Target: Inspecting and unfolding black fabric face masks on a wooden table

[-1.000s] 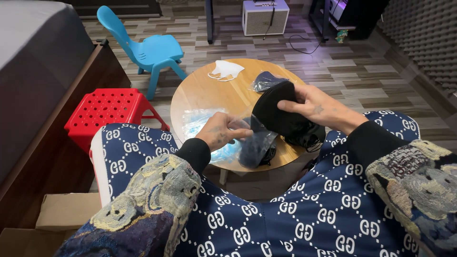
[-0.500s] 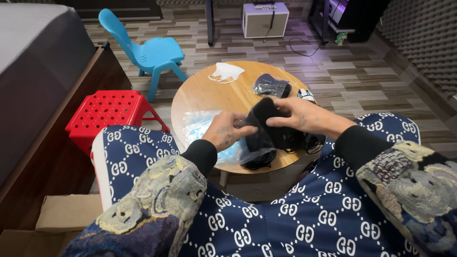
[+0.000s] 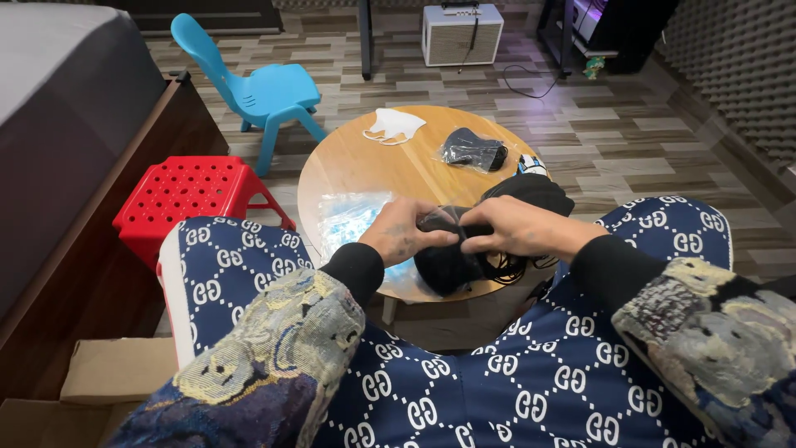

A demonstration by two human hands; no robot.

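Observation:
Over the near edge of a small round wooden table, my left hand and my right hand meet and both grip a black face mask in a clear plastic sleeve. More black masks lie in a pile just behind my right hand. A clear bag of light blue masks rests on the table left of my left hand. Farther back lie a white mask and a black mask sealed in a clear packet.
A red plastic stool and a blue child's chair stand left of the table. A dark wooden bed frame runs along the left. A cardboard box sits at lower left. A white box stands on the floor behind.
My right hand has come down and left from holding the black mask up, and now meets my left hand on the mask at the table's near edge.

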